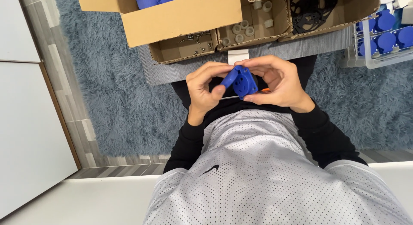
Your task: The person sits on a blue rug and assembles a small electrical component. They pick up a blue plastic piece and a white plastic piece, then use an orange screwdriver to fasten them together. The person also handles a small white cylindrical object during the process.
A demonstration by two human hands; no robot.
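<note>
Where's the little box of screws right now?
In the head view, the small cardboard box of screws sits upper centre on the grey mat, just left of the box of grey rings, beyond the left hand.

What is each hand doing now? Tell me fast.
Left hand: shut on the blue socket.
Right hand: shut on the same socket, with a screwdriver.

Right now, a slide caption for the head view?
Both hands, left hand and right hand, hold a blue socket part above open cardboard boxes.

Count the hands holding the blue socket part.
2: the left hand grips the blue socket part from one side, the right hand from the other; no other hands show.
</note>
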